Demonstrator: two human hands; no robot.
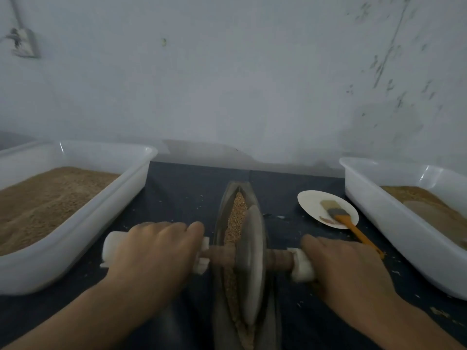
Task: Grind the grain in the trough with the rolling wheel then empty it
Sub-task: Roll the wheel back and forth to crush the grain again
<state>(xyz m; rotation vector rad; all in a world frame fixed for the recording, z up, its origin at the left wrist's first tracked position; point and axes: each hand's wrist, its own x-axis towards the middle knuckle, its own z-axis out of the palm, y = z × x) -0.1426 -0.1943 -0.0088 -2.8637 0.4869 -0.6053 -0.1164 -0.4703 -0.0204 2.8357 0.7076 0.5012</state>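
The grinding step is judged under way; the rolling wheel (251,263) stands in the grain-filled trough (222,238), its axle gripped by the left hand (154,251) and right hand (346,266); steady rolling is called for next; emptying not yet begun

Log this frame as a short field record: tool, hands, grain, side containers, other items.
tool: rolling wheel standing in the trough, axle crosswise
left hand: left hand grips the white left handle
right hand: right hand grips the white right handle
grain: grain fills the trough, still looks whole beyond the wheel
side containers: left white tub holds brown meal; right white tub holds less
other items: orange-handled brush on a white plate
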